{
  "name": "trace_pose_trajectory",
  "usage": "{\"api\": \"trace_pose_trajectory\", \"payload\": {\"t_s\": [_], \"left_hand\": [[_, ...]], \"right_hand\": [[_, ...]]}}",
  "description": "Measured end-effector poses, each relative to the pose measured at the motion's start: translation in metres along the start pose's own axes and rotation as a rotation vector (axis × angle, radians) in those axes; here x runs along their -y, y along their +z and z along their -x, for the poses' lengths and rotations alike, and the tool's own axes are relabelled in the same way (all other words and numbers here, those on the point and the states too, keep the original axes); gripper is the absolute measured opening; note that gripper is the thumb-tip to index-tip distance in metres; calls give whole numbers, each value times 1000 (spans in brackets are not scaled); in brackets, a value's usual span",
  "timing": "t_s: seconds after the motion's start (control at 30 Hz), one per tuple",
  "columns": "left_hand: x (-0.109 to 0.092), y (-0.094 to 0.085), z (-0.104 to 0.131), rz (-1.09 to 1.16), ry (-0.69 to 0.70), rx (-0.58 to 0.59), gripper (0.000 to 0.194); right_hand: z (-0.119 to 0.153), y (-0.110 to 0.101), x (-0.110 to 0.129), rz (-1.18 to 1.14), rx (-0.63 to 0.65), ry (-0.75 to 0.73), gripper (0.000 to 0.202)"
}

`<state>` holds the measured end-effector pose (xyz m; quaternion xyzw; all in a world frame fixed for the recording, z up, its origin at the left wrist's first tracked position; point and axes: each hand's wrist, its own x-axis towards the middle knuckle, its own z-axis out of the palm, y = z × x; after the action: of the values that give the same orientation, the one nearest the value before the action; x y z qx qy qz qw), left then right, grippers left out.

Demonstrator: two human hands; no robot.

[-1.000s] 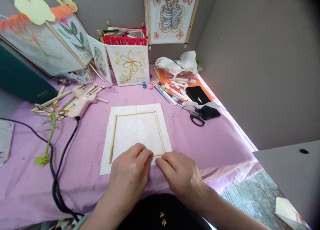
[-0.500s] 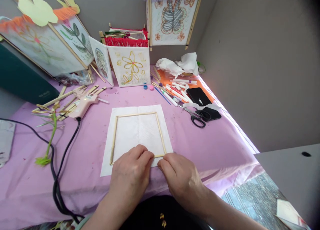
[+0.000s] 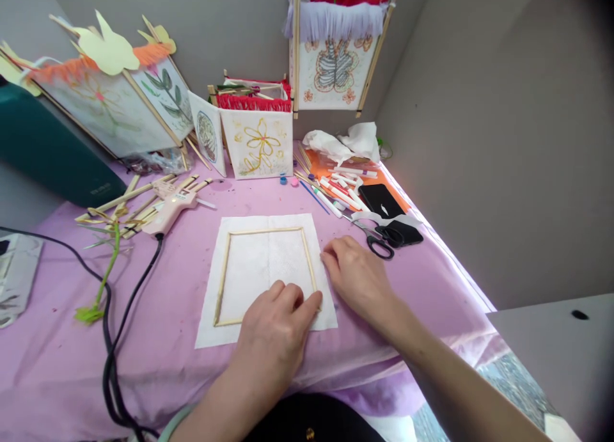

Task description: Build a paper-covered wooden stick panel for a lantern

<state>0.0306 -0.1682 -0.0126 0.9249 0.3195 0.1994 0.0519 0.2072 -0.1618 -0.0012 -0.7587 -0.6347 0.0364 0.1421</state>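
A square frame of thin wooden sticks (image 3: pixel 224 272) lies on a white sheet (image 3: pixel 254 269) that looks like cloth or soft paper. My left hand (image 3: pixel 275 330) rests on the frame's near side by the right corner, fingers curled down onto the stick and hiding part of it. Just beyond the frame's right side, my right hand (image 3: pixel 357 272) has its thumb and fingers drawn together at the sheet's right edge. What sits between those fingertips is mostly hidden.
A pink glue gun (image 3: pixel 170 212) lies on sticks to the left, its black cable (image 3: pixel 108 346) running forward. Scissors (image 3: pixel 381 244), markers (image 3: pixel 336 196) and a black phone (image 3: pixel 381 201) are at right. Decorated lanterns (image 3: pixel 259 141) stand behind; a green artificial stem (image 3: pixel 108 269) lies left.
My right hand has moved from the sheet's near edge up to its right edge. My left hand has slid right toward the frame's near right corner. The view has tilted up slightly.
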Motion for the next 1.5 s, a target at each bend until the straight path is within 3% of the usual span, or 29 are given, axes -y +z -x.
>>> {"api": "trace_pose_trajectory", "payload": {"t_s": [0.23,0.47,0.6,0.73,1.0,1.13,1.23,1.33,1.4,1.5], "left_hand": [[3,5,-1,81,-29,-34,26],[4,6,-1,129,-38,-33,26],[4,6,-1,105,-15,-8,26],[4,4,-3,84,2,40,27],[4,5,-3,90,-5,38,28],[9,-8,-5,157,-9,103,25],[23,-33,-18,164,2,125,27],[43,-53,-48,28,1,116,23],[58,-55,-73,-19,-6,156,20],[79,-39,-107,28,-21,220,19]], "right_hand": [[-8,5,13,21,58,56,15],[-14,-3,7,24,137,49,20],[-29,-2,4,-22,108,52,22],[-40,3,11,83,105,46,21],[-40,7,16,131,108,47,23],[-42,2,14,92,107,45,19],[-42,-3,17,36,79,15,21],[-38,-2,22,21,95,-19,25],[-35,2,25,33,100,-18,25],[-33,9,24,54,76,-19,23]]}}
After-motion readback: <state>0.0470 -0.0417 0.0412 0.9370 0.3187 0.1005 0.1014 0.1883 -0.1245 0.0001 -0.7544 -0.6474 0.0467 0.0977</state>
